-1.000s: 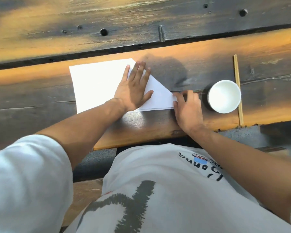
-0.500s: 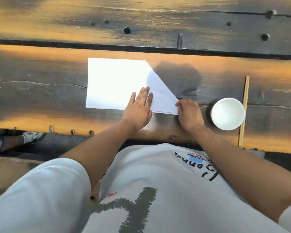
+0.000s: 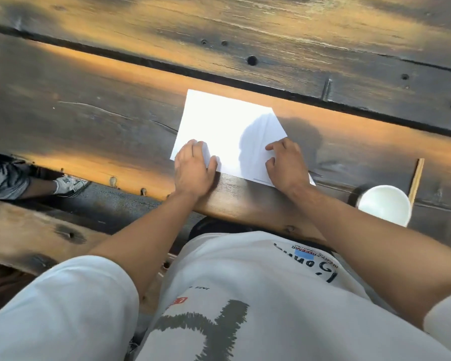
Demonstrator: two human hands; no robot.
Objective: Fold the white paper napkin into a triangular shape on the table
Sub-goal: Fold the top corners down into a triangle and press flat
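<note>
A shoe (image 3: 69, 184) shows below the table (image 3: 89, 121) edge at far left. The left hand (image 3: 193, 170) pinches the napkin's (image 3: 224, 126) near left corner between thumb and fingers. The napkin lies flat near the table's front edge. The right hand (image 3: 287, 165) presses its folded right side, fingers slightly spread. A white cup (image 3: 384, 208) and a stick (image 3: 415, 178) sit at right.

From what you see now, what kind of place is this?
Probably an outdoor seating spot, like a picnic area. The table is made of weathered wooden planks, a matching bench runs beside it, and gravel-like ground shows in the gap between them.
</note>
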